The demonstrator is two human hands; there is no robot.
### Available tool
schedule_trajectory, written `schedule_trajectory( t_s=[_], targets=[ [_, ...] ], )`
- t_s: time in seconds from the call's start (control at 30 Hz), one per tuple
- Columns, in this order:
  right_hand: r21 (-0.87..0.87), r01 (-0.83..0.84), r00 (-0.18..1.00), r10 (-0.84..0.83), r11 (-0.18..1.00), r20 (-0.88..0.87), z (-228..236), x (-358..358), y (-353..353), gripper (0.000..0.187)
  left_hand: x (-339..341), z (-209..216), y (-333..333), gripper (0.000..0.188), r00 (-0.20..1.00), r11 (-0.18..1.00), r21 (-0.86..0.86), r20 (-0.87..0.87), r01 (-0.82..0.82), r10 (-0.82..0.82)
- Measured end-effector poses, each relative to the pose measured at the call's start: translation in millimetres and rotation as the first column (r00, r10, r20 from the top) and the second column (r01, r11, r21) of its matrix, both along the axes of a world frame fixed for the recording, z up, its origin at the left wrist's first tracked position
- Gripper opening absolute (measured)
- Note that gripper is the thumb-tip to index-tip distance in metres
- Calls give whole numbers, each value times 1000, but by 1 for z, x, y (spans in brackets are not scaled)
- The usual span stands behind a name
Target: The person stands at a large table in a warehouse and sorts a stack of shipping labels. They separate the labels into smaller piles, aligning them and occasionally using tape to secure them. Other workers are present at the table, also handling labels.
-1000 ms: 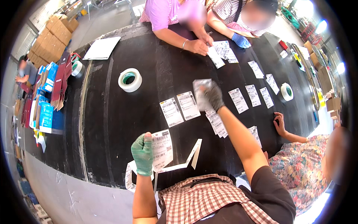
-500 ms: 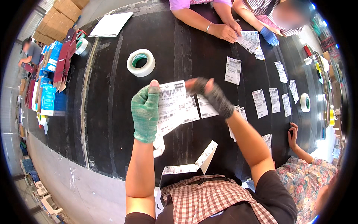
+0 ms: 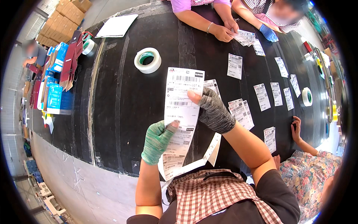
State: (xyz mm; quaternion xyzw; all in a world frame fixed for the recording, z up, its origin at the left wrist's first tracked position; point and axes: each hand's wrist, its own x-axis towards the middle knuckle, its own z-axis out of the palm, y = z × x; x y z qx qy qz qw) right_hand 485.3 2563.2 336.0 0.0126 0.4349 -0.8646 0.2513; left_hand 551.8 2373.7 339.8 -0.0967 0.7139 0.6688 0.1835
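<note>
A strip of shipping labels (image 3: 183,112) hangs between my hands, its joined white labels printed with barcodes. My left hand (image 3: 157,141), in a green fingerless glove, pinches the strip's left edge partway down. On the upper label's right edge, my right hand (image 3: 215,110) in a dark grey fingerless glove has its thumb on the front; its other fingers are behind the paper. The lower end of the strip folds and trails over the table edge by the checked apron (image 3: 209,194). Behind my right hand another label (image 3: 211,85) lies partly hidden.
Label stacks (image 3: 241,114) lie on the black table (image 3: 112,108), with more labels (image 3: 262,97) rightward. Tape rolls (image 3: 156,64) (image 3: 307,97) rest there. Co-workers' hands (image 3: 223,33) hold labels at the far side; another person's hand (image 3: 296,128) rests at right. Boxes (image 3: 57,95) stand left.
My right hand has come back toward me and now grips the upper label. My left hand has moved down and to the right along the strip, which now hangs upright, facing me.
</note>
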Motion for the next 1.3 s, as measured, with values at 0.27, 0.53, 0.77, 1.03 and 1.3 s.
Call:
schedule_trajectory(
  t_s=[0.27,0.53,0.77,1.03,1.3],
  targets=[
    [-115,12,1000,-15,993,-24,10,8,-4,45,12,4,6,33,975,973,-231,-207,24,-74],
    [-295,349,933,-359,889,23,-8,14,-8,47,21,-7,9,34,980,981,-193,-199,-28,-11],
    [273,358,933,-331,893,-140,-69,-14,75,40,17,-18,-12,34,979,983,-37,-112,-178,173],
    [694,521,853,-319,496,-413,-197,-39,118,41,7,-15,-24,36,959,967,-10,-135,-254,251],
    [557,317,835,53,768,-547,-178,-34,-29,83,13,-28,-35,38,934,936,87,-79,-341,348]
  ],
)
